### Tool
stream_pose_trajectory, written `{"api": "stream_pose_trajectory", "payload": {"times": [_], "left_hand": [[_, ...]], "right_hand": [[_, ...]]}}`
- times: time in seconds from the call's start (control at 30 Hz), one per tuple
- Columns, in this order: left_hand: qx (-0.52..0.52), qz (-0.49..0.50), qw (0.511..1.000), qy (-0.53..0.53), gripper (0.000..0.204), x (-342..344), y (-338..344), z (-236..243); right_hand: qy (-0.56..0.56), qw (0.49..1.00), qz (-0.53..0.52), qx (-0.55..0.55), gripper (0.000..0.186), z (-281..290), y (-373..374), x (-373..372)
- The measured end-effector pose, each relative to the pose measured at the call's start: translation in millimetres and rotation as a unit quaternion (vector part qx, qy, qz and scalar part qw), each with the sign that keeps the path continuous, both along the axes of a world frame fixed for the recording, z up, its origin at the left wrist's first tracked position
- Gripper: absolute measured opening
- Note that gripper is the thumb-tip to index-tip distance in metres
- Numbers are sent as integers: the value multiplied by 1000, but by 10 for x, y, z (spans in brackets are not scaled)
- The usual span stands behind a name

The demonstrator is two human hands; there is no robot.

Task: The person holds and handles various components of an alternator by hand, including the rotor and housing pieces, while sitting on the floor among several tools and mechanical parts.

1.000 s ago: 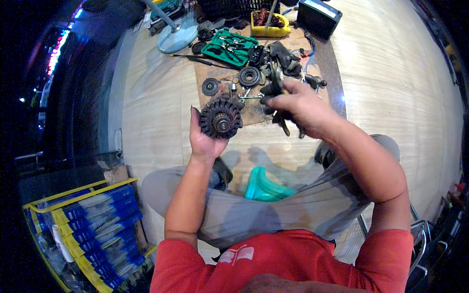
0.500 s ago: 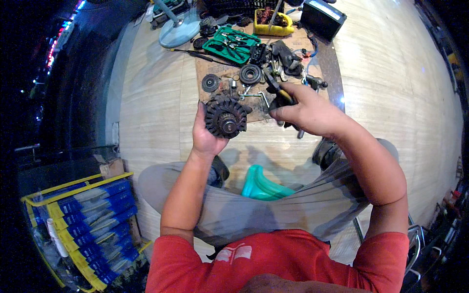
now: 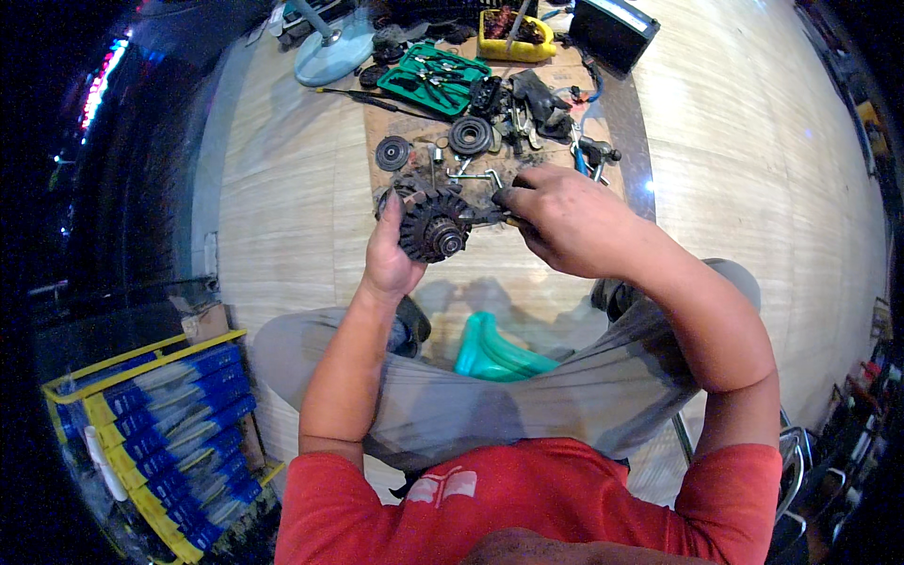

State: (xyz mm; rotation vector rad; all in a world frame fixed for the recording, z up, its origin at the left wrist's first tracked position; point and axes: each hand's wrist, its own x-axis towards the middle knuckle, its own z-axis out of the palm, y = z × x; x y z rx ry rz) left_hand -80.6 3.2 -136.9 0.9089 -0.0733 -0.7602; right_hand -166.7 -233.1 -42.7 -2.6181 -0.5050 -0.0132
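My left hand (image 3: 393, 252) grips a dark, finned alternator rotor (image 3: 435, 229), thumb up along its left side. A bearing and shaft end on the rotor face toward me. Closed around dark pliers (image 3: 488, 217), my right hand (image 3: 570, 218) is just right of the rotor. The pliers' tip reaches the rotor's right edge; whether the jaws grip anything is too small to tell. Beyond the hands lie a bent metal wrench (image 3: 478, 176), a small socket (image 3: 436, 155), a ringed black pulley (image 3: 470, 136) and a flatter round part (image 3: 393, 153).
Farther off on the cardboard (image 3: 377, 122) are a green tool case (image 3: 414, 89), a hammer (image 3: 600, 151) and loose dark parts. A yellow cut-open container (image 3: 513, 52) and a black battery (image 3: 612, 42) stand behind. A green plastic stool (image 3: 494, 353) shows between my legs.
My right hand has swung the pliers left and down, bringing their tip to the rotor. The rotor has tilted slightly in my left hand. The whole view has shifted a little.
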Motion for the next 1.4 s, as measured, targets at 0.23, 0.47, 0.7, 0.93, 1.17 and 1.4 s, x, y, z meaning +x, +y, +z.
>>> {"api": "stream_pose_trajectory", "payload": {"times": [0.23,0.47,0.7,0.93,1.17,1.4], "left_hand": [[50,-32,997,-45,64,-29,-22,62],[94,-47,991,-77,64,-27,-14,23],[149,-50,981,-117,62,-70,-47,94],[226,-33,960,-160,63,-111,-45,130],[175,-58,981,-66,65,-55,18,59],[250,-32,953,-170,66,-66,52,-16]], "right_hand": [[-2,999,-1,-51,17,-50,60,22],[9,998,14,-60,18,-94,100,35],[8,997,6,-83,16,-115,141,44],[31,996,-6,-88,13,-130,191,35],[161,986,32,-3,14,-175,110,166],[120,992,6,-24,13,-168,183,99]]}}
